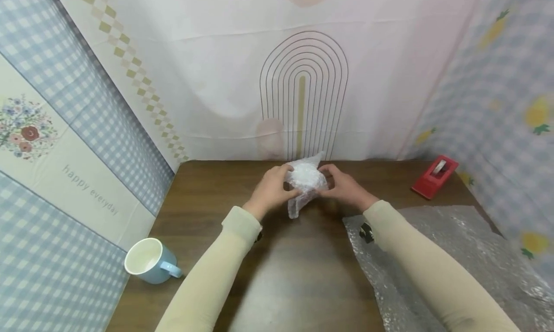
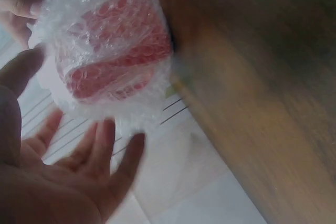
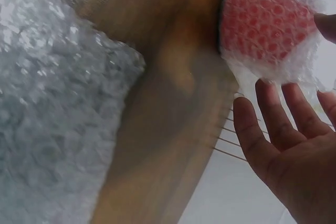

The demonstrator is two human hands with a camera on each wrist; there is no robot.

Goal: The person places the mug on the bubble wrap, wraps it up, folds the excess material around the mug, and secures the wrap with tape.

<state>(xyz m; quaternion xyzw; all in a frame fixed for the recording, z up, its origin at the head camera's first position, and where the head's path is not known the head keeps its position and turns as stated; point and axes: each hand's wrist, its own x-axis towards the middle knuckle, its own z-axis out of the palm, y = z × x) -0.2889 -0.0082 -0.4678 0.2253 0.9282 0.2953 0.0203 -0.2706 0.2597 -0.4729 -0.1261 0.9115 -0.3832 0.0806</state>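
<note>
Left hand (image 1: 270,186), right hand (image 1: 347,187) hold bubble-wrapped bundle (image 1: 306,176) between them — fingers spread, curved round it — near far edge of counter (image 1: 277,279). Blue mug (image 1: 157,263) left; red tape dispenser (image 1: 428,184), bubble-wrap sheet (image 1: 459,231) right.

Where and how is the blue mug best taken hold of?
Probably by its handle, pinched between fingers and thumb, with the hand coming from the right: the handle juts rightward from the upright mug, while the mug's left side sits close to the checked cloth.
</note>
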